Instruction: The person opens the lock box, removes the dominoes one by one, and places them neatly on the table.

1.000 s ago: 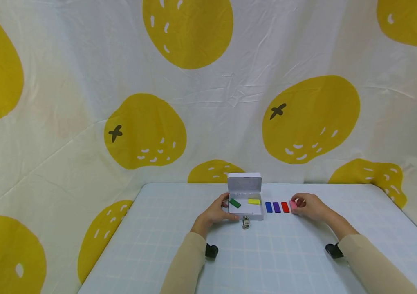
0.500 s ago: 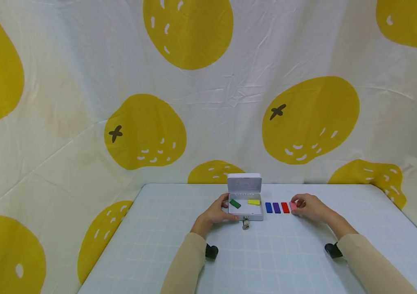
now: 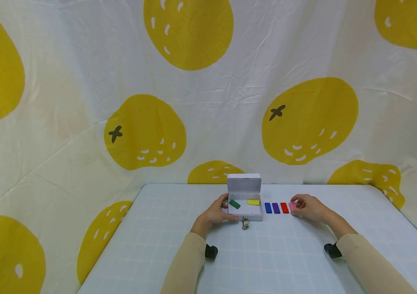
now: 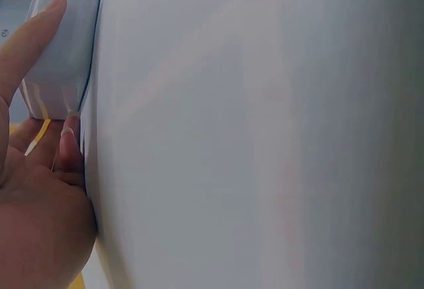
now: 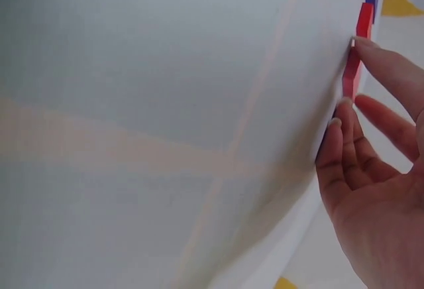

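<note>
In the head view a white hinged metal box (image 3: pixel 254 218) stands with its lid raised. Inside it lie a green block (image 3: pixel 234 204) and a yellow block (image 3: pixel 253 202). My left hand (image 3: pixel 216 211) grips the box's left end, thumb along the front wall; the left wrist view shows that thumb on the box (image 4: pixel 63 57) too. To the right, a blue block (image 3: pixel 268 208), a purple block (image 3: pixel 276 208) and a red block (image 3: pixel 284 208) lie in a row. At the row's end my right hand (image 3: pixel 309 207) pinches a pink block (image 3: pixel 292 207), low at the table in the right wrist view.
A small metal latch with something hanging from it (image 3: pixel 245 223) is at the box's front. The table (image 3: pixel 267 257) wears a pale checked cloth. Behind it hangs a white curtain (image 3: pixel 223 122) printed with yellow fruit. Black wrist cameras (image 3: pixel 211 252) sit below both hands.
Hardly anything differs: both hands keep their hold on the box and the pink block, and the whole view has shifted very slightly.
</note>
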Available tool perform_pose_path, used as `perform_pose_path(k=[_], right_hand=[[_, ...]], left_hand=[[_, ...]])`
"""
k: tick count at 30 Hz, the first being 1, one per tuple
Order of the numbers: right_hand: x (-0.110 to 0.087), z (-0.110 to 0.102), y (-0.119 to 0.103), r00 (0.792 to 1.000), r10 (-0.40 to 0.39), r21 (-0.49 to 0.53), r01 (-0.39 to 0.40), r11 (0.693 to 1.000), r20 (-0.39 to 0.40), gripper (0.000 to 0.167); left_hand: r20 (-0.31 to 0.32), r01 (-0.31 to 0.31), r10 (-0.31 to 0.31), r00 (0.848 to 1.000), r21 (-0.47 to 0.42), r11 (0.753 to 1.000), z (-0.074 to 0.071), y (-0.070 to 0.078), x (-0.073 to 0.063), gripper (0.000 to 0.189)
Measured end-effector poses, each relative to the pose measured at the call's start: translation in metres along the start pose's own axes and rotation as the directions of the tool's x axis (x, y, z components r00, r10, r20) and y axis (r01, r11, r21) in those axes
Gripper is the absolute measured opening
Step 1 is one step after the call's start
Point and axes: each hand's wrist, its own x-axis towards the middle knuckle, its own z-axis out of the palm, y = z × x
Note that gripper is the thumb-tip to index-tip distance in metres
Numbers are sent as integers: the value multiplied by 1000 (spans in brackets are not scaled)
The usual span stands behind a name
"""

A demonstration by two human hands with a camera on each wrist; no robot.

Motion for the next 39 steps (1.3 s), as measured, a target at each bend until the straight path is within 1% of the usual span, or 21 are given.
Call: perform_pose_path(k=[7, 16, 21, 26, 31, 35, 39], right_hand=[[-1, 0, -2, 1000, -17, 19, 18, 1000, -9, 51], [-4, 0, -1, 1000, -17, 10, 17, 1000, -15, 53], [-7, 0, 1, 1000, -23, -23, 23, 999, -17, 57], [-11, -2, 1, 998, -52, -61, 50, 997, -33, 61], [-13, -3, -6, 995, -80, -58, 77, 995, -56, 62], [-14, -1, -18, 991, -121, -41, 118, 992, -58, 62], [-15, 1, -31, 988, -144, -31, 143, 989, -59, 63]], left_hand=[[-1, -15, 15, 1000, 4, 1000, -2, 0, 0, 96], [0, -8, 8, 1000, 15, 1000, -3, -1, 2, 98], [1, 1, -1, 1000, 37, 999, -2, -3, 4, 99], [-2, 2, -2, 1000, 35, 999, -1, -5, 3, 100], [-5, 3, -3, 1000, 29, 1000, 0, -4, 2, 98], [-7, -7, 7, 1000, 27, 1000, 0, -3, 1, 97], [-9, -18, 19, 1000, 29, 999, 1, -3, 2, 96]])
